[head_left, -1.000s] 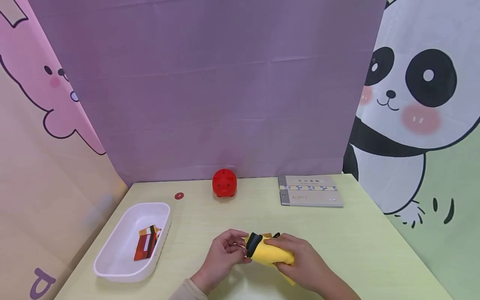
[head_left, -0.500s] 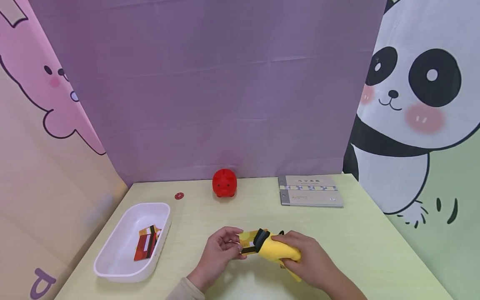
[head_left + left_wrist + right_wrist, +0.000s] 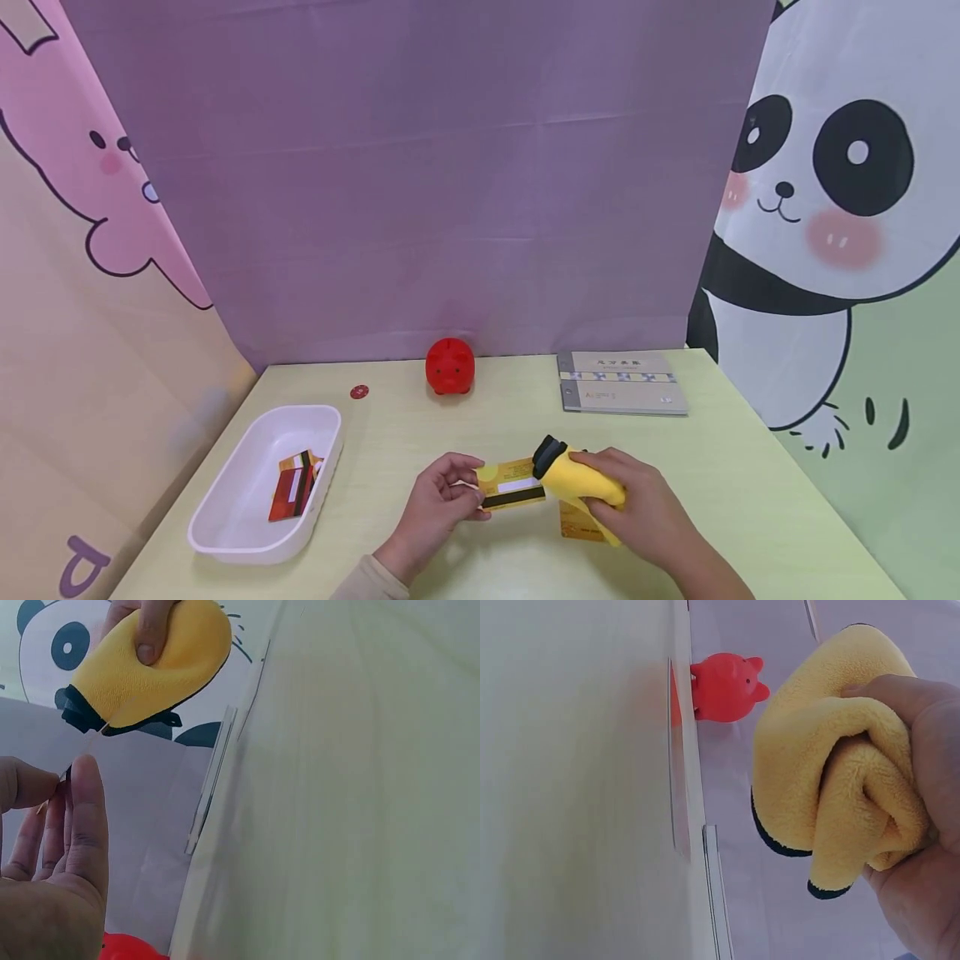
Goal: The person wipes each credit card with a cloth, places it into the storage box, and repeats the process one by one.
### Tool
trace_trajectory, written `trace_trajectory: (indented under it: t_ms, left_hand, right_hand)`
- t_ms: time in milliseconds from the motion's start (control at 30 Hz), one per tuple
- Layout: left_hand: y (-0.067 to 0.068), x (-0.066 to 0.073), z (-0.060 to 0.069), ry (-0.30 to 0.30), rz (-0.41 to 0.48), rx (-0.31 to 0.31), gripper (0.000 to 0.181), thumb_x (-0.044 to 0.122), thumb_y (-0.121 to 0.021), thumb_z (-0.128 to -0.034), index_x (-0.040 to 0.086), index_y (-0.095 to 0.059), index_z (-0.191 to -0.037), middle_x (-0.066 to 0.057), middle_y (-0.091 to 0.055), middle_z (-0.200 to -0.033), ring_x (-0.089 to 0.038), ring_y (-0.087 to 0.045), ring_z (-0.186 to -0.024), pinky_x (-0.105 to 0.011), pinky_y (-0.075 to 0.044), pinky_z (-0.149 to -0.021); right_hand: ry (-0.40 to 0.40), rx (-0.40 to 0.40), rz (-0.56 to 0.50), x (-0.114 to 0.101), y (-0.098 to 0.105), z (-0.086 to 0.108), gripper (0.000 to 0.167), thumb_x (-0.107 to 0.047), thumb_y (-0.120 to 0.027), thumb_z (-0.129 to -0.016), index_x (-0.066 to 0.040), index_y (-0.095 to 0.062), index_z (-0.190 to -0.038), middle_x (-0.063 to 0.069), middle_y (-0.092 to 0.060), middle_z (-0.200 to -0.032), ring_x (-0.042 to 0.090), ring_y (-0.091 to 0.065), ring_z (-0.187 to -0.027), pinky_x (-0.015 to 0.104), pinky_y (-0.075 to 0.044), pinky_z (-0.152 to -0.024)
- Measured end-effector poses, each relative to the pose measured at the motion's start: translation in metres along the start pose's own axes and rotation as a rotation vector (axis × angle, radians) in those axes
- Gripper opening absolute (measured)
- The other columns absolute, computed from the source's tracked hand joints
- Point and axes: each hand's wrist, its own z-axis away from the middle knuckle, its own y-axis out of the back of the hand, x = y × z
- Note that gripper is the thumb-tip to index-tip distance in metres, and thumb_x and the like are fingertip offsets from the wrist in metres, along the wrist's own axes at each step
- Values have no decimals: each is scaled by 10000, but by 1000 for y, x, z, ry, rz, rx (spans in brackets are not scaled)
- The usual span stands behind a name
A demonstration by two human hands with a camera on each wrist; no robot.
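In the head view my left hand (image 3: 442, 508) pinches one end of a yellow bank card (image 3: 513, 486) with a dark stripe along its lower side. From the left wrist, thumb and fingertips meet on the card, seen nearly edge-on. My right hand (image 3: 637, 504) grips a bunched yellow cleaning cloth (image 3: 577, 482) with dark edging, its folds plain in the right wrist view. The cloth's dark edge is at the card's right end; whether they touch I cannot tell. Below the cloth, a second yellow card (image 3: 581, 527) lies on the table, partly covered.
A white tray (image 3: 206, 508) at the left contains a few cards (image 3: 291, 492), one red. Further back on the table (image 3: 420, 433) are a small red disc (image 3: 359, 392), a red piggy bank (image 3: 450, 367) and a grey notebook (image 3: 621, 383). A purple backdrop (image 3: 420, 192) rises behind.
My right hand and the cloth have moved right and slightly up, off the card. The card, mostly covered by the cloth before, now shows almost whole in my left hand, which has barely moved.
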Motion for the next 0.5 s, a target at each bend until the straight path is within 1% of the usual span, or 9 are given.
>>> trace_trajectory:
  t_ms: [133, 267, 367, 500]
  left_hand:
    - [1, -1, -1, -15, -4, 15, 414, -101, -663, -926, -62, -570, -1328, -135, -628, -1059, -302, -692, -954, -409, -655, -794]
    - [2, -2, -2, -34, 4, 42, 381, -88, -669, -942, -57, -570, -1309, -142, -632, -1038, -256, -677, -937, -397, -651, -816]
    - [3, -1, -2, -35, 15, 59, 359, -77, -677, -952, -49, -570, -1293, -151, -639, -1034, -239, -679, -940, -385, -649, -820]
    - [3, 0, -3, -25, 20, 61, 361, -68, -679, -954, -56, -561, -1296, -151, -640, -1036, -237, -686, -938, -380, -650, -815]
  right_hand:
    - [-31, -11, -3, 2, 1, 0, 641, 12, -869, -761, -300, -729, -1303, -196, -668, -1070, 54, -590, -782, 247, -542, -662]
    - [-38, -8, 15, 2, 3, 0, 636, -1, -871, -764, -295, -727, -1309, -194, -669, -1070, 58, -591, -787, 251, -543, -666]
    - [-43, 3, 28, 2, 5, 0, 632, -10, -878, -764, -293, -729, -1309, -196, -671, -1065, 61, -592, -788, 253, -545, -670]
    - [-56, 2, 41, 3, 7, -1, 630, -22, -883, -772, -293, -725, -1319, -193, -671, -1071, 60, -590, -798, 255, -549, -678]
